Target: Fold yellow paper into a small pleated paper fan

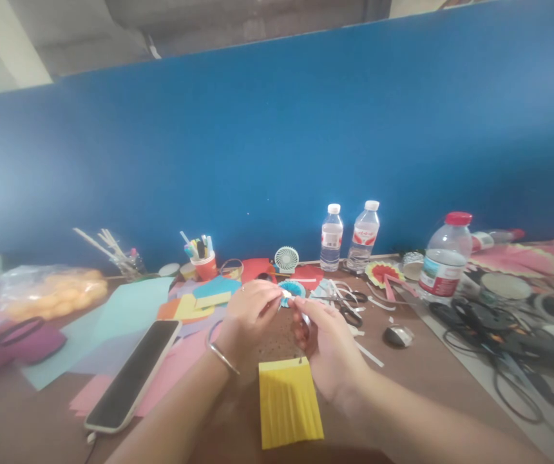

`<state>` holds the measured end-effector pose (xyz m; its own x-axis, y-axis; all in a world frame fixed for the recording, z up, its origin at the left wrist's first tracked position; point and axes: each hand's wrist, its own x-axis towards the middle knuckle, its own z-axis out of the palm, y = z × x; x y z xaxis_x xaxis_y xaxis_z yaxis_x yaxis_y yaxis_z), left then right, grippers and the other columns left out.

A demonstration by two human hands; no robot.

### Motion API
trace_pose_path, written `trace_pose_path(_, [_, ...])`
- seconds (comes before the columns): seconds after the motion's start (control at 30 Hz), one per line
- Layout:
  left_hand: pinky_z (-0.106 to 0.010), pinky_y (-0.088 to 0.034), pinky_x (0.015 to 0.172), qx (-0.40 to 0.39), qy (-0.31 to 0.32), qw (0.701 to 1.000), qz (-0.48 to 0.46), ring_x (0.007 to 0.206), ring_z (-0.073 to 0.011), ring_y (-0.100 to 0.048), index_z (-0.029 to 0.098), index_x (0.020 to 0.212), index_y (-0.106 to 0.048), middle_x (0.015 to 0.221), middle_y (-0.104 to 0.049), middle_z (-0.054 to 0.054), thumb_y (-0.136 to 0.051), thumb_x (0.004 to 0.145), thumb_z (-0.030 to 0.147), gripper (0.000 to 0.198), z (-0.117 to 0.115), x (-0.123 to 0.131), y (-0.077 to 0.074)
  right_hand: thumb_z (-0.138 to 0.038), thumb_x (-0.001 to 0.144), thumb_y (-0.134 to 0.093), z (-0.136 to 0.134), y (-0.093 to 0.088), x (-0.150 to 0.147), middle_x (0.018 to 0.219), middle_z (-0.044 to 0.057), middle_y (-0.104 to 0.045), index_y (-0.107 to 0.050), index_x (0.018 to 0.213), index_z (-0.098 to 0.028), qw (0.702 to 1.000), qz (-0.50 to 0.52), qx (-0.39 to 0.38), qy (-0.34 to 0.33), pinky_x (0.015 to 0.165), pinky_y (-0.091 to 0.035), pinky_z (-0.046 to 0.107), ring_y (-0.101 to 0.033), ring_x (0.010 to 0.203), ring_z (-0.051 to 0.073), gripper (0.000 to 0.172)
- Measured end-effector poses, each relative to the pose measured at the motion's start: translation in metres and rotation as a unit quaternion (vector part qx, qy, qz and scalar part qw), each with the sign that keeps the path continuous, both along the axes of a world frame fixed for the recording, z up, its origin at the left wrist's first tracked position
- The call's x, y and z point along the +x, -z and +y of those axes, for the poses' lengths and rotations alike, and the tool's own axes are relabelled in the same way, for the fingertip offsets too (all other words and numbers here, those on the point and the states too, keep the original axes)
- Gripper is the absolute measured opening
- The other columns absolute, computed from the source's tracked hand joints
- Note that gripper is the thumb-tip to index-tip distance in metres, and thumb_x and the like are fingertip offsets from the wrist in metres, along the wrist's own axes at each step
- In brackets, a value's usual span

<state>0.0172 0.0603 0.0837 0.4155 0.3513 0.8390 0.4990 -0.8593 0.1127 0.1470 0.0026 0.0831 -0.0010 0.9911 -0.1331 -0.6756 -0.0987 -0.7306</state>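
My left hand [248,314] and my right hand [324,341] meet near the middle of the table, fingers closed and fingertips close together. Between the fingertips shows a small whitish thing [286,294], too small and blurred to name. Just behind the fingers lies a blue pleated paper rosette [292,289], partly hidden by them. Below my hands, near the front, a sheet of yellow pleated paper [290,406] lies flat with a paler strip along its top edge. Black-handled scissors [353,314] rest to the right of my right hand, among white paper strips.
Left stand a phone [134,377], coloured paper sheets [134,309] and a cup of pens [204,265]. A small fan [286,259] and two water bottles [332,238] stand at the back. Right are a red-capped bottle [446,261], a yellow-and-red rosette [384,276] and tangled black cables [494,335].
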Motion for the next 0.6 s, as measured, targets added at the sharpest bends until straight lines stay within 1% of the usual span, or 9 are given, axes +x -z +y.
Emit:
trace_pose_path(0.17, [-0.031, -0.044, 0.076, 0.044, -0.011, 0.998, 0.04, 0.083, -0.0158, -0.056, 0.018, 0.085, -0.057, 0.085, -0.064, -0.004, -0.051, 0.076, 0.009, 0.015, 0.003, -0.006, 0.001, -0.03, 0.067, -0.063, -0.001, -0.004, 0.0, 0.057, -0.003, -0.048, -0.061, 0.067, -0.015, 1.0, -0.005, -0.014, 0.006, 0.043, -0.022, 0.019, -0.036, 0.047, 0.005, 0.016])
trace_pose_path(0.33, [-0.031, -0.043, 0.076, 0.035, -0.022, 0.998, 0.052, 0.083, -0.0161, -0.055, 0.018, 0.088, -0.056, 0.086, -0.063, -0.004, -0.052, 0.075, 0.009, 0.017, 0.003, -0.007, 0.002, -0.031, 0.066, -0.064, -0.001, -0.003, 0.0, 0.055, -0.005, -0.049, -0.06, 0.065, -0.016, 1.0, 0.001, -0.014, 0.004, 0.043, -0.022, 0.019, -0.037, 0.046, 0.005, 0.015])
trace_pose_path(0.43, [-0.032, -0.043, 0.077, 0.02, -0.023, 0.999, 0.043, 0.083, -0.0161, -0.056, 0.018, 0.086, -0.058, 0.085, -0.064, -0.004, -0.051, 0.076, 0.01, 0.015, 0.001, -0.005, 0.003, -0.031, 0.065, -0.064, -0.001, -0.002, -0.001, 0.055, -0.005, -0.05, -0.06, 0.066, -0.017, 1.0, -0.002, -0.017, 0.005, 0.043, -0.022, 0.019, -0.038, 0.046, 0.005, 0.015])
trace_pose_path(0.5, [-0.031, -0.043, 0.077, -0.02, -0.027, 0.999, 0.012, 0.082, -0.0161, -0.056, 0.018, 0.083, -0.059, 0.083, -0.064, -0.003, -0.05, 0.076, 0.012, 0.013, -0.002, -0.001, 0.003, -0.031, 0.066, -0.064, -0.001, -0.001, -0.001, 0.055, -0.005, -0.049, -0.06, 0.065, -0.016, 1.0, -0.007, -0.011, 0.009, 0.043, -0.022, 0.019, -0.037, 0.046, 0.005, 0.016])
trace_pose_path(0.53, [-0.03, -0.043, 0.076, -0.056, -0.031, 0.998, -0.013, 0.081, -0.016, -0.056, 0.019, 0.082, -0.06, 0.081, -0.064, -0.003, -0.05, 0.076, 0.012, 0.013, -0.004, 0.002, 0.003, -0.031, 0.066, -0.064, 0.0, 0.0, -0.002, 0.055, -0.004, -0.048, -0.059, 0.064, -0.016, 1.0, -0.01, -0.006, 0.011, 0.043, -0.023, 0.019, -0.037, 0.046, 0.005, 0.016])
trace_pose_path(0.6, [-0.029, -0.044, 0.073, -0.159, -0.028, 0.985, -0.066, 0.079, -0.0158, -0.057, 0.019, 0.08, -0.061, 0.081, -0.064, -0.003, -0.049, 0.077, 0.013, 0.013, -0.008, 0.008, 0.002, -0.031, 0.066, -0.065, 0.002, 0.002, -0.003, 0.055, -0.004, -0.047, -0.059, 0.062, -0.015, 0.999, -0.027, 0.008, 0.026, 0.044, -0.024, 0.02, -0.036, 0.047, 0.006, 0.017])
